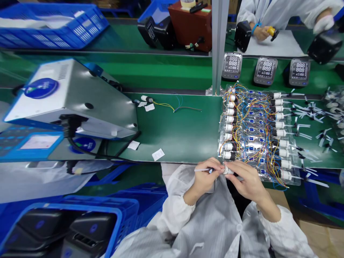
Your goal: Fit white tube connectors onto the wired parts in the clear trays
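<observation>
My left hand (205, 176) is closed in a pinch on a thin white tube (202, 170) that sticks out to the left. My right hand (245, 177) is closed on a small white cylindrical pump part (228, 171) held between both hands at the near edge of the green bench (182, 132). Just beyond them lies a clear plastic tray (259, 132) holding several white-and-black pump parts with coloured wires.
A grey and blue machine (67, 100) with a black cable stands at the left. A loose wired part (147, 99) and paper scraps lie mid-bench. White tube pieces (309, 118) are scattered right. Three display units (266, 70) sit behind; another person (268, 21) works opposite. Blue crates (80, 222) stand below left.
</observation>
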A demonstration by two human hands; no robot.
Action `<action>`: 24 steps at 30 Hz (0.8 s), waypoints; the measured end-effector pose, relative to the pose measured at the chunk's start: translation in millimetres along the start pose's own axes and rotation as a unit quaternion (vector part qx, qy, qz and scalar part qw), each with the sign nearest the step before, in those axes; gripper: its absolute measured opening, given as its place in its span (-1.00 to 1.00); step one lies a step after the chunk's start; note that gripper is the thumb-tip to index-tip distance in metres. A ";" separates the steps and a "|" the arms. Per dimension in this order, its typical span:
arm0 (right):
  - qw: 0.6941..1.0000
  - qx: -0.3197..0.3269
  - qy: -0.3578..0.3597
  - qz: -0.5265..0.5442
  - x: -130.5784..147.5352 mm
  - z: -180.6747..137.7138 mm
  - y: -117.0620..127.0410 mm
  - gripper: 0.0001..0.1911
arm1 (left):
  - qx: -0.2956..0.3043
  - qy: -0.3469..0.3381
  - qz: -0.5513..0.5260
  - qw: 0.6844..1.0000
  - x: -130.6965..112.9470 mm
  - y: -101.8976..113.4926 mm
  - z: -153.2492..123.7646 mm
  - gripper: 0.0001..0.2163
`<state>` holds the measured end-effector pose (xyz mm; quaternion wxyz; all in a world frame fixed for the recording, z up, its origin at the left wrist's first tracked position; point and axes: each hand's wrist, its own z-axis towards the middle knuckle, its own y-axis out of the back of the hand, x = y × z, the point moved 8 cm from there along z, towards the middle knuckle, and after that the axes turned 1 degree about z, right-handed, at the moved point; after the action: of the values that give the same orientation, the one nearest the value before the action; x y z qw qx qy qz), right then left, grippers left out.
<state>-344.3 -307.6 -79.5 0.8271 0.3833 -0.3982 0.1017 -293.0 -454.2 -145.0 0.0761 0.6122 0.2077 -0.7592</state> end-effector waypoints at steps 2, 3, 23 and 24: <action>1.000 0.007 0.005 0.001 -0.1 -0.2 -0.2 -0.61 | 0.016 -0.021 0.018 0.999 -5.7 -1.3 2.1 -0.86; 1.000 0.009 0.007 0.002 0.0 -0.2 0.0 -0.61 | 0.026 -0.026 0.027 0.999 -7.8 -1.7 3.2 -0.88; 0.999 0.010 0.027 0.017 7.0 4.2 3.7 -0.67 | 0.102 -0.167 0.027 0.980 -38.3 2.1 14.3 -0.81; 0.999 0.010 0.027 0.017 6.6 3.7 3.6 -0.67 | 0.100 -0.168 0.033 0.980 -38.7 2.4 14.6 -0.82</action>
<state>-343.8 -308.7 -71.1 0.8320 0.3818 -0.3810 0.1301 -295.9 -467.7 -106.0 0.0732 0.4872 0.0946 -0.8651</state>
